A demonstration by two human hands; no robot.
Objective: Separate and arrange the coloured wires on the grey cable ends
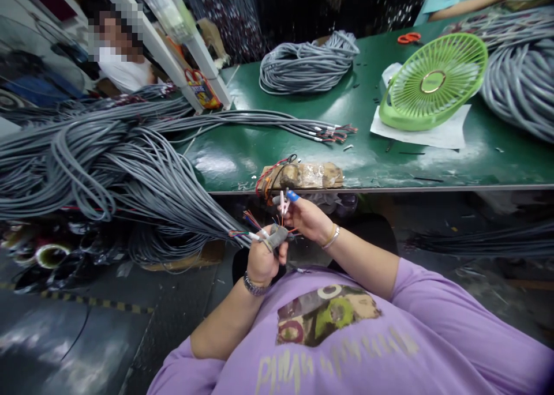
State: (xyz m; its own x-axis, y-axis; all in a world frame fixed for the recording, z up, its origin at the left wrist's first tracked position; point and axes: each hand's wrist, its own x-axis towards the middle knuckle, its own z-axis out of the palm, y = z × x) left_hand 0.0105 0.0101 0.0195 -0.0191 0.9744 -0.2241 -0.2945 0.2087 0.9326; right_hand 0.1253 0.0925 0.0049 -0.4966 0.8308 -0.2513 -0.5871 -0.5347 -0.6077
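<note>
My left hand (263, 261) is closed around the end of a grey cable, above my lap and just in front of the bench edge. Thin coloured wires (251, 217) and white-sleeved cable ends (244, 235) fan out beside it. A grey wrap (278, 237) shows at its thumb. Close by on the right, my right hand (309, 219) pinches a small pale pink-white piece (284, 203), whose kind I cannot make out. One of its fingertips has a blue cover (292, 195). Orange wires run between the two hands.
A wooden block (320, 175) with tape and red and black leads lies at the edge of the green bench (359, 158). Grey cable bundles (147, 164) drape off the left side. Behind stand a coil (307, 66), a green fan (433, 83) and orange scissors (408, 38). Two other people are beyond.
</note>
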